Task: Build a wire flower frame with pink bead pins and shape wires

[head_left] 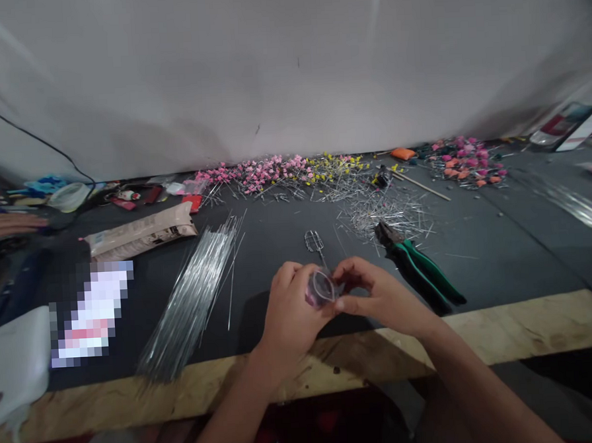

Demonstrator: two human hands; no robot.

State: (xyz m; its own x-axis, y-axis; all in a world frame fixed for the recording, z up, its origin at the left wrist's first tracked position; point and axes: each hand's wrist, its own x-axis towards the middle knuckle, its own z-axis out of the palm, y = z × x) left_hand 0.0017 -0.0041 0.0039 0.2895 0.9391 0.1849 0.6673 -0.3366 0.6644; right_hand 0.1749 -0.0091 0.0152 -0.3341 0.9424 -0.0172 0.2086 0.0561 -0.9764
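Note:
My left hand (291, 311) is wrapped round a small clear plastic container (323, 287) with a pinkish-purple tint, its oval rim facing up. From the right, my right hand (379, 294) bends its thumb and fingers against the container's edge. What lies between those fingertips is partly hidden. Just beyond both hands, a bent wire piece (313, 241) with looped ends lies on the dark mat, its stem pointing back toward my fingers. Pliers with green and black handles (422, 268) rest to the right of my right hand.
A bundle of straight wires (193, 299) lies left, beside a long beige packet (140, 231) and a white device (18, 358). Along the wall are pink-tipped stems (268, 172), yellow-tipped stems (340, 169), short loose wires (389, 210) and a wooden stick (420, 184).

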